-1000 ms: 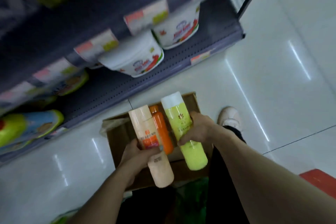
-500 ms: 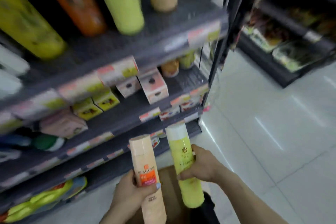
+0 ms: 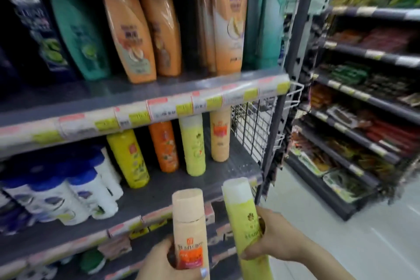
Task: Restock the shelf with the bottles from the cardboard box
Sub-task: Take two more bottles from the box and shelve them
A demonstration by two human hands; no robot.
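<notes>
My left hand (image 3: pixel 161 261) grips a peach bottle (image 3: pixel 188 223) with an orange label, held upright at the bottom centre. Beside it my right hand (image 3: pixel 275 236) grips a lime-green bottle (image 3: pixel 243 216) with a pale cap, tilted slightly left. Both bottles are held just in front of the dark middle shelf (image 3: pixel 159 191), apart from it. On that shelf stand matching bottles: yellow (image 3: pixel 129 157), orange (image 3: pixel 164 145), lime-green (image 3: pixel 194 145) and peach (image 3: pixel 219 136). The cardboard box is out of view.
White bottles with blue caps (image 3: pixel 68 191) fill the shelf's left part. Large shampoo bottles (image 3: pixel 129 27) stand on the shelf above, behind a price-tag rail (image 3: pixel 181 107). A wire rack (image 3: pixel 254 125) closes the shelf's right end. Across the aisle floor (image 3: pixel 318 223), another shelving unit (image 3: pixel 368 102) holds packaged goods.
The view has swung up from the box on the floor to the shelves. Both hands have lifted their bottles up to the level of the middle shelf.
</notes>
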